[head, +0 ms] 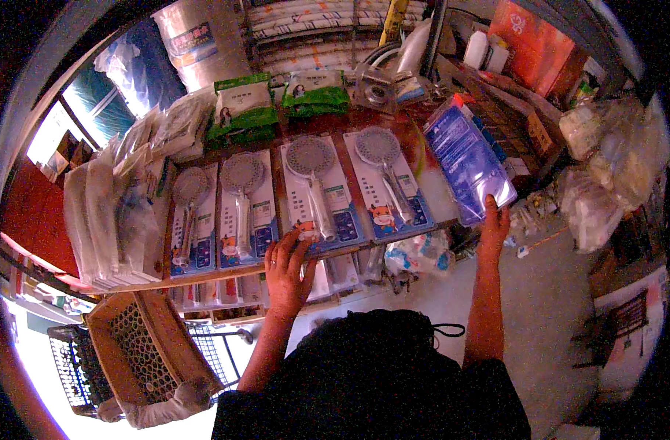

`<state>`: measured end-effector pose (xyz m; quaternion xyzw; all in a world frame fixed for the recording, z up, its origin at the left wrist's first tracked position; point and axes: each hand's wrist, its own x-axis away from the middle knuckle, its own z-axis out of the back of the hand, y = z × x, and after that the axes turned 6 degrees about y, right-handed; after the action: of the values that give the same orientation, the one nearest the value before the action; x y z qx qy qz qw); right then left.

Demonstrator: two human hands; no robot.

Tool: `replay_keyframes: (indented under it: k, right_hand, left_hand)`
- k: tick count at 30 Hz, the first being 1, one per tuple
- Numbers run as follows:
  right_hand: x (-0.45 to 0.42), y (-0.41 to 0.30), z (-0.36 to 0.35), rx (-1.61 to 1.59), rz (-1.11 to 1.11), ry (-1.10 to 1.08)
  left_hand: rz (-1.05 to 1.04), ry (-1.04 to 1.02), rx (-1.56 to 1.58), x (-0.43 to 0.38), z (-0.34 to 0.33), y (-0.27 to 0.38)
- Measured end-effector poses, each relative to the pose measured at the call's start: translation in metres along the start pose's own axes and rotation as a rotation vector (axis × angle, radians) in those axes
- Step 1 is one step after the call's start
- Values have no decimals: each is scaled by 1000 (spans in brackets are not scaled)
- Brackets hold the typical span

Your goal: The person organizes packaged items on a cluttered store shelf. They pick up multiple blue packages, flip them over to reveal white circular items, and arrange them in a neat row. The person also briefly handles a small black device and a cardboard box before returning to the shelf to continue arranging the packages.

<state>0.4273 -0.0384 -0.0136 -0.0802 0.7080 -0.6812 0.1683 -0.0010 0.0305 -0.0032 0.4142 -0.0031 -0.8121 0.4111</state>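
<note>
Several handheld shower heads in clear packs on printed cards lie side by side on a red-brown tabletop [335, 121]. My left hand [286, 269] rests its fingers, slightly apart, on the lower end of one shower head pack [313, 181], near the table's front edge. To its left are two more shower head packs [244, 198] [190, 209]; another shower head pack [387, 176] is to its right. My right hand [495, 226] grips the near corner of a blue-purple plastic pack [467, 154], which slants over the table's right end. The hand hides part of that corner.
Green-and-white packets [244, 107] stand at the back. Plastic-wrapped packs [109, 220] are stacked at the left. A brown open box [511, 110] sits at the right, near hanging plastic bags [610, 165]. Below left is a brown crate [142, 352].
</note>
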Motion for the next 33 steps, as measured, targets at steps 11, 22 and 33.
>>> replay_keyframes:
  k: [11,22,33]
  right_hand:
    - [19,-12,-15,-267,-384,-238]
    - [-23,24,-8,-47,-491,-260]
    - [44,38,10,-165,138,-154]
  left_hand:
    - [-20,29,-19,1,0,-1]
    - [3,6,-7,1,0,0]
    - [8,-2,-1,-1,0,1]
